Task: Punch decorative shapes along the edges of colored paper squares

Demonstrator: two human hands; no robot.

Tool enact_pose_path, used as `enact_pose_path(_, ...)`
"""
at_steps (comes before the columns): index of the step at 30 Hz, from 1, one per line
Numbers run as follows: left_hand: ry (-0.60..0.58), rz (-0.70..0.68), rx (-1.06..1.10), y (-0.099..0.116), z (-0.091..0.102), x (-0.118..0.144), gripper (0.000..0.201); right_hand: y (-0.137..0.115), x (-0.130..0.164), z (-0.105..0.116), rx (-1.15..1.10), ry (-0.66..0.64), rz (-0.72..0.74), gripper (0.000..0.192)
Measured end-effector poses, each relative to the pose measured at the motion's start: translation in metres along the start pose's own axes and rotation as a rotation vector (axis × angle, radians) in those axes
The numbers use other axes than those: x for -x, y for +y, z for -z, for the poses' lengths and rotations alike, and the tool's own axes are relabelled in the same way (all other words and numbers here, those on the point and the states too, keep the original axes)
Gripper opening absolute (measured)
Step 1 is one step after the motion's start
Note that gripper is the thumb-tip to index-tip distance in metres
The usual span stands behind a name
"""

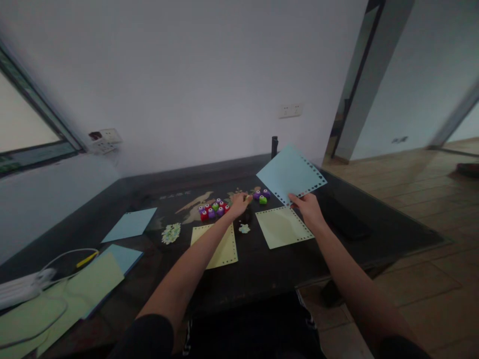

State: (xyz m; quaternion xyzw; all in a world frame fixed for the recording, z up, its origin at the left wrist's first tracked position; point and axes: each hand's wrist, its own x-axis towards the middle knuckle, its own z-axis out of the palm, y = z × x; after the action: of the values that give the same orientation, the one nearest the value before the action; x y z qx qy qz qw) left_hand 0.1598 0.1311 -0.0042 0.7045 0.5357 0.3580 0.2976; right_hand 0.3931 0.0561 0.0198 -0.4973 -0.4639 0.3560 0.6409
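Observation:
My right hand [307,207] pinches the lower corner of a light blue sheet of paper [290,169], held tilted above the table. Small holes, some heart-shaped, run along two of its edges. My left hand [239,203] is further left with its fingers curled together; what they hold, if anything, is too small to make out. Close by on its left stands a cluster of red, purple and green craft punches [214,209]. Several more punches [262,196] sit to its right. Under the raised sheet lies a pale green sheet [282,227] with punched edges.
A yellow punched sheet [222,249] lies beneath my left forearm. Paper cutouts form a small pile [244,228] and a larger pile [171,233]. Blue paper [130,223], green sheets [82,294], a yellow pen-like item [86,260] and a white power strip [24,289] are at left.

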Motion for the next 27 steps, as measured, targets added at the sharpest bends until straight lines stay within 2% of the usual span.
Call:
enact_pose_path(8, -0.154, -0.067, 0.001, -0.002, 0.013, 0.030, 0.028, 0.000, 0.002, 0.001, -0.011, 0.018, 0.026, 0.031)
enact_pose_path(13, -0.244, 0.049, 0.166, 0.003, 0.023, 0.053, 0.043, -0.001, 0.002, 0.001, -0.006, 0.019, 0.016, 0.032)
enact_pose_path(19, -0.290, 0.099, 0.350, 0.013, 0.030, 0.077, 0.045, -0.001, 0.002, 0.000, -0.012, 0.028, 0.005, 0.031)
enact_pose_path(22, -0.273, 0.101, 0.342, 0.014, 0.031, 0.077, 0.043, -0.003, 0.003, 0.001, -0.012, 0.026, 0.012, 0.030)
enact_pose_path(27, -0.141, 0.023, 0.098, 0.014, 0.030, 0.055, 0.038, -0.003, 0.003, 0.001, 0.004, 0.015, 0.024, 0.031)
